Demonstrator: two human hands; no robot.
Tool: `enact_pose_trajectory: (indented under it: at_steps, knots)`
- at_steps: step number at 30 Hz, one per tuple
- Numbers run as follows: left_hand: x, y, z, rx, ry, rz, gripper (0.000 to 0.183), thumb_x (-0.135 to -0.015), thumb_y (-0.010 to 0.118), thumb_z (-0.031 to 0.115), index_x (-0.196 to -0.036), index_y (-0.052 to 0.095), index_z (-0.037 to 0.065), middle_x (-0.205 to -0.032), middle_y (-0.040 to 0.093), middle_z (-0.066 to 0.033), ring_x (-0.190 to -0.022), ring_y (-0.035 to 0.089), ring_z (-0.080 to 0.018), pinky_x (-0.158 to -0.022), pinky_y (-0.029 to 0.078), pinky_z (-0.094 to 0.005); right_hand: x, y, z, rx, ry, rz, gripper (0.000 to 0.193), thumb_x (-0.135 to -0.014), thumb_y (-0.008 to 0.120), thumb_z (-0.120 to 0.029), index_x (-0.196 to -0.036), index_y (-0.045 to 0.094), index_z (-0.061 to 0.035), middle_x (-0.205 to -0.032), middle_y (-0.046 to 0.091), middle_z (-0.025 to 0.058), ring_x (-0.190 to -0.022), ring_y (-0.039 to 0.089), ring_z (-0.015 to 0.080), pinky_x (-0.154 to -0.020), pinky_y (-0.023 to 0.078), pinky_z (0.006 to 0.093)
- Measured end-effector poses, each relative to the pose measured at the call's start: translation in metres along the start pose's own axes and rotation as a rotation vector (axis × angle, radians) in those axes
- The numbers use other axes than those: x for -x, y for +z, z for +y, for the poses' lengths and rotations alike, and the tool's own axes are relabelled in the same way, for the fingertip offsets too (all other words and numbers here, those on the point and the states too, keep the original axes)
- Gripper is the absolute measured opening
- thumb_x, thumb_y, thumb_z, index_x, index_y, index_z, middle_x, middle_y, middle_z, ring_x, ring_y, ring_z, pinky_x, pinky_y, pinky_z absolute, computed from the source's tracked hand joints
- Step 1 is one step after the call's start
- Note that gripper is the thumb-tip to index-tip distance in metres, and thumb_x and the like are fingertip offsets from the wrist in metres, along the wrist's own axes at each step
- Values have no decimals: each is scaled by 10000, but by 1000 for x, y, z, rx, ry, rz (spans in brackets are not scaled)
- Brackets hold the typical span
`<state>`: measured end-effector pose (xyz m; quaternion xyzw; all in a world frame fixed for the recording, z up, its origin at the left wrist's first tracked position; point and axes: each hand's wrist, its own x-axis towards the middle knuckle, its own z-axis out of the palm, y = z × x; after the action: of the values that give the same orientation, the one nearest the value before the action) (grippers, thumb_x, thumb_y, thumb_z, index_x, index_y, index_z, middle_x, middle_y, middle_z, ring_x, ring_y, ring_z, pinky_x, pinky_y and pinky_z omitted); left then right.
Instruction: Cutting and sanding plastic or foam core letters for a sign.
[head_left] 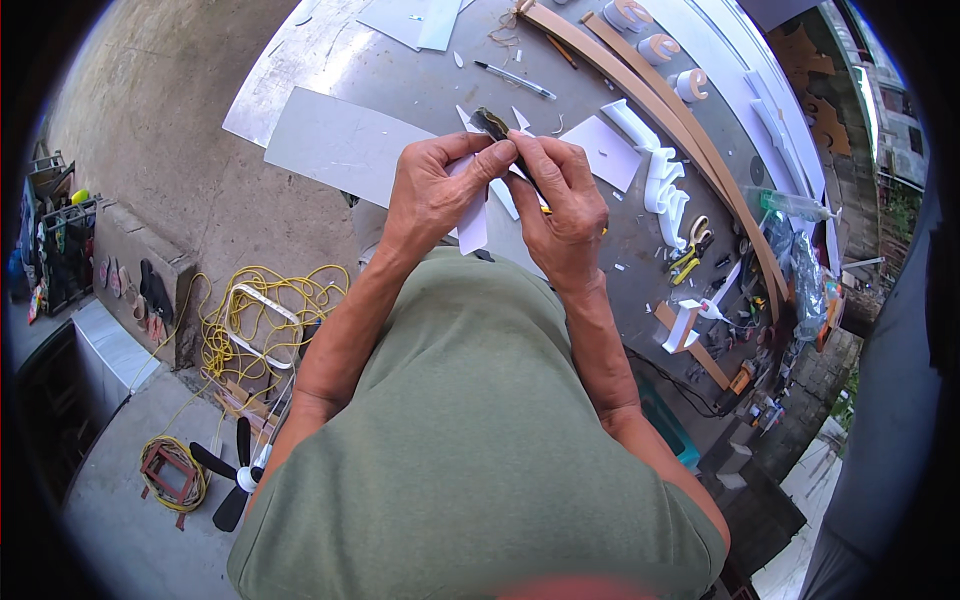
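Both my hands meet above the near edge of a grey metal table, in front of my green shirt. My left hand [440, 190] is closed on a narrow pale strip [473, 228], which hangs below its fingers. My right hand [562, 205] grips a slim dark tool [490, 123] with a worn end; a bit of yellow shows beneath the fingers. The left thumb touches the tool too. Its exact kind and working end are hidden by my fingers. Under and beside the hands lie a pale grey sheet [345, 145] and a white sheet [605, 152].
A pen [515, 80] lies beyond the hands. At right are white curvy cut-outs [662, 190], long brown strips [690, 120], yellow-handled pliers [687, 265] and a plastic bottle [797, 206]. Tangled yellow cord [250, 310] and a black-bladed fan [243, 478] are at the left.
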<state>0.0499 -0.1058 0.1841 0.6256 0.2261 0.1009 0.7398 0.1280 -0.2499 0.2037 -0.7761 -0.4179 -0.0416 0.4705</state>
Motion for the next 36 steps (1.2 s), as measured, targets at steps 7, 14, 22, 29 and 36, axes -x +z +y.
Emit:
enact_pose_trajectory:
  at_steps: [7,14,22,29,36]
  knots:
    - [2,0,-3,72,-4,-9,342,-931,735,322,-960,749,-19,-684,642,-18,-611,568,-63,-518,421,-230,2,-11,6,-662,436,-125,399,-898,723,-32,-1287,636,-26,-1180,602,70,-959,637,151,-777,582,271]
    - [0,-12,-9,129,-57,-214,265,-973,663,216,-776,659,37,-658,587,-2,-562,515,-53,-497,387,-217,12,-17,36,-1060,769,-78,436,-919,712,-33,-1318,566,65,-1158,667,120,-1003,636,125,-887,544,247]
    - [-2,-6,-12,131,-48,-122,270,-977,659,209,-767,653,39,-661,598,-8,-558,518,-45,-486,379,-211,15,-14,17,-943,733,-8,568,-861,795,-173,-1335,559,32,-1288,588,142,-1104,625,187,-954,530,327]
    - [-7,-6,-18,-5,-96,-48,259,-974,659,211,-790,667,28,-664,596,-8,-545,505,-39,-471,370,-211,6,-34,-6,361,-94,-526,795,-740,684,-70,-1486,413,-22,-1563,376,158,-1483,315,291,-1243,152,478]
    - [-8,-9,-21,49,-145,-124,263,-982,650,240,-843,686,20,-696,605,-3,-575,518,-34,-479,386,-209,18,-19,23,9,57,-450,630,-901,632,-72,-1489,416,-4,-1479,494,192,-1377,473,357,-1146,404,453]
